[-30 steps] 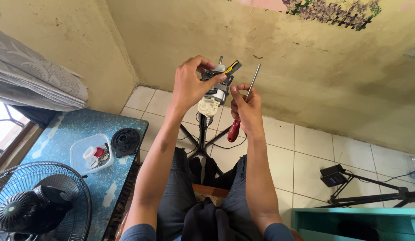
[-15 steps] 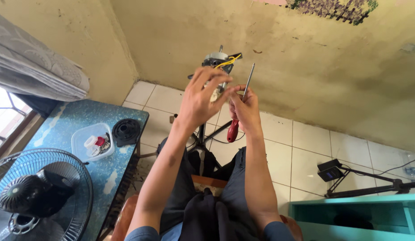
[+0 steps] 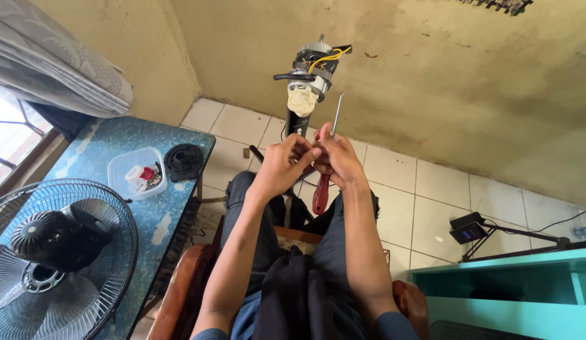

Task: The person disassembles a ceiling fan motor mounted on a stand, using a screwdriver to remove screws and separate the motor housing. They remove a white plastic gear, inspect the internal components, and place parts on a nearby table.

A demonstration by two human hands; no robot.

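Screwdriver (image 3: 323, 169) upright, right hand (image 3: 339, 158) gripping

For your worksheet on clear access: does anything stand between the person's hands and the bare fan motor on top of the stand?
Nothing visible does. The fan motor stands directly above both hands; the left hand and right hand, holding a red-handled screwdriver, meet at the stand just beneath it.

A blue worktop (image 3: 116, 135) carries a clear tub (image 3: 136, 173) of small parts, a black ribbed cap (image 3: 183, 161) beside it, and a fan grille (image 3: 56, 258) nearer the window.
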